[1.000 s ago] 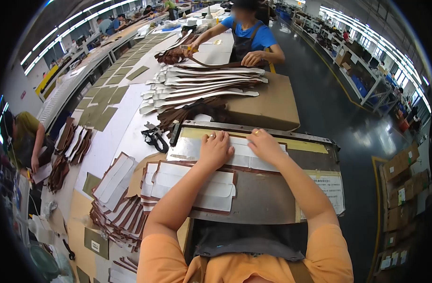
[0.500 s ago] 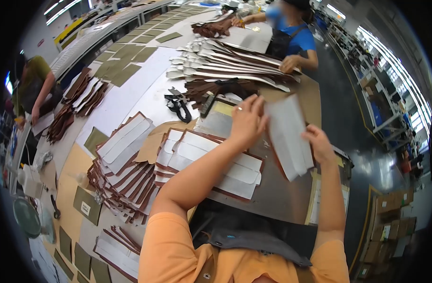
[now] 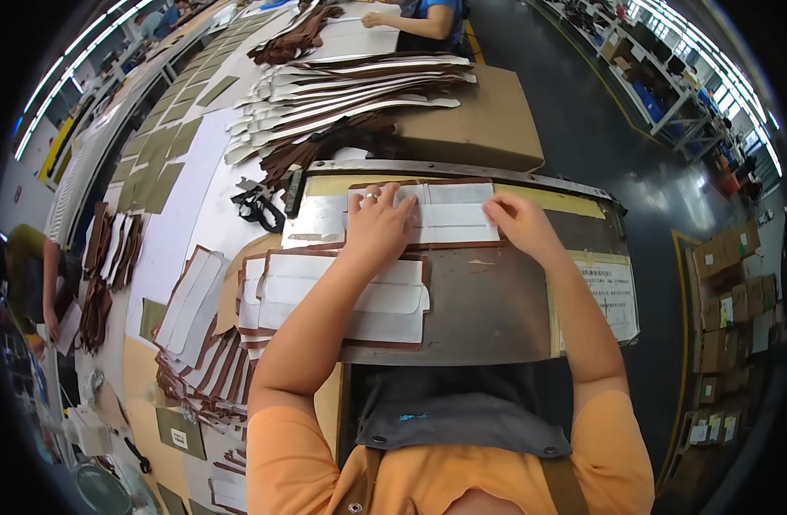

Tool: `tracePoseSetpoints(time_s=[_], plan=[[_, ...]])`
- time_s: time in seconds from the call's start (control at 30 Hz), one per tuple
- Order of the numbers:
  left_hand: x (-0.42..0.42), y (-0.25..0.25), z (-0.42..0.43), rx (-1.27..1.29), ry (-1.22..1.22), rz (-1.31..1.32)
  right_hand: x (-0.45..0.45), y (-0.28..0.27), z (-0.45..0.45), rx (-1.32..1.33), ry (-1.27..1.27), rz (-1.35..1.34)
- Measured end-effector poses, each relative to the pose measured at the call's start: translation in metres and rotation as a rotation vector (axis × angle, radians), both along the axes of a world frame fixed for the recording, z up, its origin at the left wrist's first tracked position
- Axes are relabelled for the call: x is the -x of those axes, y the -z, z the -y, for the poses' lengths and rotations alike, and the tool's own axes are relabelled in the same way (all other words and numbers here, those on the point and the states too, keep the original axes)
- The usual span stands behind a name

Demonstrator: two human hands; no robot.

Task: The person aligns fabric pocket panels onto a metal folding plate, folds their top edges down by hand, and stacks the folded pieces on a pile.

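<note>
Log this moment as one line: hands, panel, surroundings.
left hand: fingers on white-faced panel | right hand: at panel's right edge | panel: flat on metal plate | nearby: layered panels, nearer the body

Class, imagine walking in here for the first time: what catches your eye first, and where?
Probably the left hand, resting on a brown-edged white panel near the centre, and the right hand at that panel's right end. Next would come the long white-and-brown strips beyond the grey plate, reaching over the cardboard box. A fanned pile of similar panels stands out at left.
</note>
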State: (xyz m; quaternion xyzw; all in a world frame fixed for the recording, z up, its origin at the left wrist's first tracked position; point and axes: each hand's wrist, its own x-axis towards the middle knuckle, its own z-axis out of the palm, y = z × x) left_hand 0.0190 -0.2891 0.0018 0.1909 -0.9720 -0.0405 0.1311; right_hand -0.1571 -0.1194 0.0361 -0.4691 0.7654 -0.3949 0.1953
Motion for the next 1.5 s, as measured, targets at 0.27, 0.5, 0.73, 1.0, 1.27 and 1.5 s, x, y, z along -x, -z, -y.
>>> tracePoseSetpoints(time_s=[0.27, 0.5, 0.73, 1.0, 1.27, 1.5], plan=[[0.008, 0.014, 0.004, -0.062, 0.052, -0.029, 0.011, 0.032, -0.009, 0.016, -0.021, -0.638], [0.014, 0.014, -0.001, -0.001, -0.002, 0.024, 0.012, 0.033, -0.014, -0.082, -0.007, -0.746], [0.016, 0.015, -0.006, -0.009, -0.017, -0.075, 0.014, 0.031, -0.011, -0.063, -0.004, -0.725], [0.017, 0.01, -0.006, -0.028, 0.011, -0.121, 0.012, 0.018, -0.006, -0.061, -0.037, -0.767], [0.014, 0.015, -0.006, 0.014, 0.082, -0.166, 0.011, 0.035, 0.077, 0.203, -0.312, -0.577], [0.021, 0.015, 0.003, -0.117, -0.042, -0.151, 0.0, 0.042, 0.091, 0.179, -0.286, -0.721]])
